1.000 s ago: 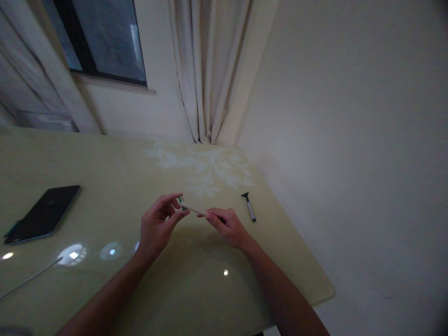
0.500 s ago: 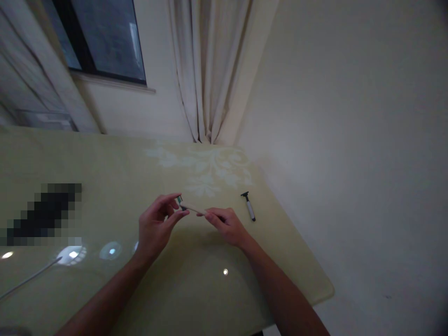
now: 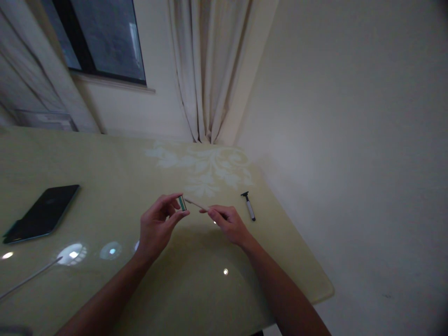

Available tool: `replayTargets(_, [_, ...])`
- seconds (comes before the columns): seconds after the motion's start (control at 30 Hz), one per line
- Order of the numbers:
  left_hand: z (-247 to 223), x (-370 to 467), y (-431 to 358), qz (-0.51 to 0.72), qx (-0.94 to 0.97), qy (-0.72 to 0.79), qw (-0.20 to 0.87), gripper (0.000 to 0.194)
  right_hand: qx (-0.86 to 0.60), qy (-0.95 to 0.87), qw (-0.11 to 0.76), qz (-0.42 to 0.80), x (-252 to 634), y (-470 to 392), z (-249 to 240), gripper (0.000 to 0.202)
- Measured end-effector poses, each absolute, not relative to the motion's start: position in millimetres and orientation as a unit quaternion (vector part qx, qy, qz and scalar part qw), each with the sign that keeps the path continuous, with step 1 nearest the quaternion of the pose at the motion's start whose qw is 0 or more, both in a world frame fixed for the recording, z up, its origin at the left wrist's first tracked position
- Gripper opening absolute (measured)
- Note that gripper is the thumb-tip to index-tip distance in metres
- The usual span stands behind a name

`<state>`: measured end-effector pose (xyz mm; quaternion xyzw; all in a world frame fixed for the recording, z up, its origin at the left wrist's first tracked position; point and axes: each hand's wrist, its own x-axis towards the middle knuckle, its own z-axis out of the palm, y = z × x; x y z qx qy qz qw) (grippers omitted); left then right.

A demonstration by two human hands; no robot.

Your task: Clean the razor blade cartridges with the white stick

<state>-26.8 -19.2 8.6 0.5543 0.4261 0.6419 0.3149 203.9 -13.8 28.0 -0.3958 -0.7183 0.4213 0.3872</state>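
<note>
Between the thumb and fingertips of my left hand [image 3: 159, 224] is a small razor cartridge [image 3: 182, 203], dark-edged with a green strip. My right hand [image 3: 227, 224] grips a pale toothbrush [image 3: 198, 204] by its handle, with the brush head pointing left. That head is right beside the cartridge; whether they touch I cannot tell. Both hands are held above the table. To the right of my right hand lies a razor [image 3: 249, 206] with a black head and a grey handle.
A dark flat device [image 3: 44, 214], like a tablet or closed laptop, lies at the left of the glossy table [image 3: 115, 177]. A thin pale cable [image 3: 31, 279] runs in at the lower left. Wall and curtain [image 3: 210, 70] border the table's far side.
The toothbrush head has moved from across the cartridge to just off its right side, so more of the cartridge's green face shows. My left hand has hardly moved.
</note>
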Motion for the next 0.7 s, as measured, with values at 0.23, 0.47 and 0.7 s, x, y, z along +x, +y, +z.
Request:
replayTargets(0.23, [10.7, -26.1, -21.9, 0.634, 0.565, 0.423, 0.315, 0.041, -0.386, -0.735, 0.369, 0.418, 202.3, -14.3, 27.6, 0.051])
replayTargets(0.47, [10.2, -26.4, -19.7, 0.623, 0.570, 0.423, 0.328, 0.041, -0.407, -0.712, 0.386, 0.421, 202.2, -14.1, 28.3, 0.054])
replayTargets(0.7, [13.0, -25.2, -21.4, 0.623, 0.570, 0.426, 0.324, 0.039, -0.417, -0.712, 0.393, 0.406, 202.7, -14.0, 30.4, 0.049])
